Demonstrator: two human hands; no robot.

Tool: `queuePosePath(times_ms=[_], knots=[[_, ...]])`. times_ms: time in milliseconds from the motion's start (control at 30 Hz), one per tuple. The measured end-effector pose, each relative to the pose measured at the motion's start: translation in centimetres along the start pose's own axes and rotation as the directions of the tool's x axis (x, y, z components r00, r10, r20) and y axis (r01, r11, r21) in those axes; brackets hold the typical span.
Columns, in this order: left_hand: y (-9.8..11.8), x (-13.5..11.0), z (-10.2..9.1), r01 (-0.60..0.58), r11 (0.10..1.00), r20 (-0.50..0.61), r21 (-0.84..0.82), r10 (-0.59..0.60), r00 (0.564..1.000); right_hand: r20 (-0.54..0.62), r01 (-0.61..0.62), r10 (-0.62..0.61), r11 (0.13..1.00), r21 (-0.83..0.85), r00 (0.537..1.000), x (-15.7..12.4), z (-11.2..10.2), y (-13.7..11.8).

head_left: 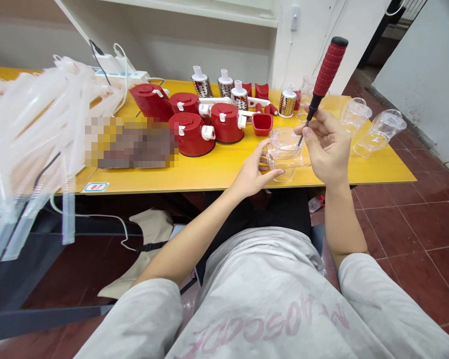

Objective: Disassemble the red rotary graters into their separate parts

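My right hand (327, 147) grips a screwdriver with a red rubber handle (328, 70), its black shaft angled down. The shaft's tip reaches the rim of a transparent plastic housing (286, 152). My left hand (255, 172) holds that housing from the near left side, low over the yellow table (224, 172). Several similar transparent housings (380, 133) stand to the right of my right hand. Directly left of my hands is a small red cup (262, 124), with red lidded containers (226, 122) beyond it.
Stainless drum graters (287, 101) and red and white parts stand along the back of the table. A pixelated patch (130, 142) hides part of the table. A large bundle of translucent ribbed plastic tubes (33, 124) hangs over the left end. A power strip (121, 75) lies behind it.
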State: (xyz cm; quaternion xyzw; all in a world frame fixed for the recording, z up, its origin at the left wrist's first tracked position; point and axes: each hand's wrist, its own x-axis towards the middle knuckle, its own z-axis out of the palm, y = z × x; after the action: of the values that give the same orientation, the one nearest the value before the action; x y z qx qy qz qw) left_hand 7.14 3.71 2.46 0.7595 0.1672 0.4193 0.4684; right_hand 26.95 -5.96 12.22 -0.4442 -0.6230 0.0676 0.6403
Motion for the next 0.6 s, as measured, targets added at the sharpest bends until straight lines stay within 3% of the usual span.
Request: queuePosePath(times_ms=[600], knots=[[0.46, 0.00, -0.02, 0.064, 0.998, 0.009, 0.023, -0.064, 0.998, -0.016, 0.075, -0.079, 0.983, -0.169, 0.997, 0.18, -0.35, 0.13]])
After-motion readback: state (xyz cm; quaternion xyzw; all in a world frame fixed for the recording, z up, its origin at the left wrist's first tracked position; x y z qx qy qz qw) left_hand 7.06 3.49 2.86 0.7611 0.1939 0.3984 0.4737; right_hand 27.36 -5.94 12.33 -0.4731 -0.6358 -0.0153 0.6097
